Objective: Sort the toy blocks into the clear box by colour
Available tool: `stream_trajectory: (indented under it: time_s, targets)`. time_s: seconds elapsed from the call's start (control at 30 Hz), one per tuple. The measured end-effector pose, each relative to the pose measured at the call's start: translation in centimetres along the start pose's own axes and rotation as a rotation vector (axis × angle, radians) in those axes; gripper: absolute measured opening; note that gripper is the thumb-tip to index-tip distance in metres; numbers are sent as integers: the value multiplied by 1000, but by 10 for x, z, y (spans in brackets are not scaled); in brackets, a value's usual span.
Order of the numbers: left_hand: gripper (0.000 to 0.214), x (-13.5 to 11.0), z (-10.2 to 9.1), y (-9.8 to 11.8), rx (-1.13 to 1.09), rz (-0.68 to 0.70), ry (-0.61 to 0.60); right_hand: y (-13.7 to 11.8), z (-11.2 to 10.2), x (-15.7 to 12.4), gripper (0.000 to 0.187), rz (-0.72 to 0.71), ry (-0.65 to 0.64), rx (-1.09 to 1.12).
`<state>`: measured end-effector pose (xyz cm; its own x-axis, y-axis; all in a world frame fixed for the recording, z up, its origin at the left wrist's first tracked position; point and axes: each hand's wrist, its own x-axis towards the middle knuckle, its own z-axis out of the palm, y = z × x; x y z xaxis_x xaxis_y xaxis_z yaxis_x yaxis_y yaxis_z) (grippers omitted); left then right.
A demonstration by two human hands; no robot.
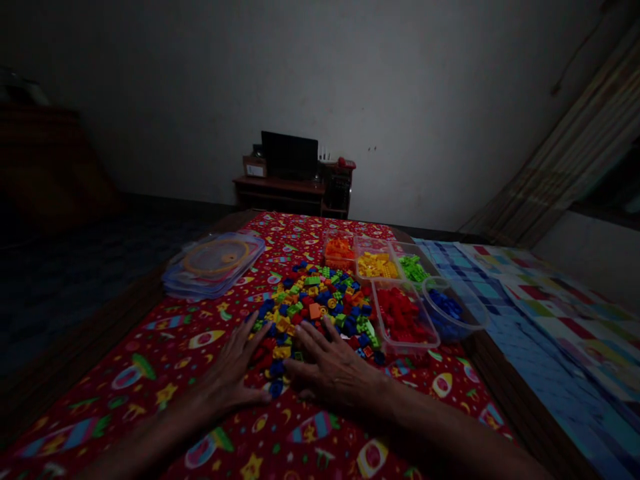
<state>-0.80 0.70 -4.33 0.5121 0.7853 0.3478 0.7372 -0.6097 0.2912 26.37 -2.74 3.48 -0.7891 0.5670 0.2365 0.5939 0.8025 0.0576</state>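
A heap of mixed toy building bricks (315, 293) in red, blue, green, yellow and orange lies on a red patterned cloth (200, 347). At the heap's near left edge, my left hand (233, 370) rests with its fingers spread, touching bricks. My right hand (330, 367) lies over the near side of the heap, fingers stretched out, palm down. Neither hand grips a brick that I can see. Clear containers stand right of the heap: one with orange bricks (340, 248), one with yellow bricks (377, 265), one with green bricks (413, 268), one with red bricks (403, 315), and a round one with blue bricks (445, 305).
Stacked translucent lids (215, 263) lie at the left of the cloth. Beyond the table's far edge, a desk (280, 187) holds a dark monitor (289, 155) and a box (255, 167). A surface with blue and checkered fabric (545, 333) lies to the right.
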Motion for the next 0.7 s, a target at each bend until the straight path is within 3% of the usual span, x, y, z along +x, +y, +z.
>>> stream_trajectory:
  time_s: [0.13,0.27,0.37,0.53,0.7]
  targets:
    - [97,36,11,24,-46,0,119,15,14,15,41,109,66,-66]
    - [73,63,14,32,-86,-37,244,34,23,17,40,181,104,-85]
    - [59,78,11,36,-132,-51,273,45,28,12,38,265,185,-57]
    - [48,111,13,49,-226,-84,349,57,36,3,38,396,424,-2]
    - [43,149,18,73,-329,-91,358,55,36,-1,40,440,453,44]
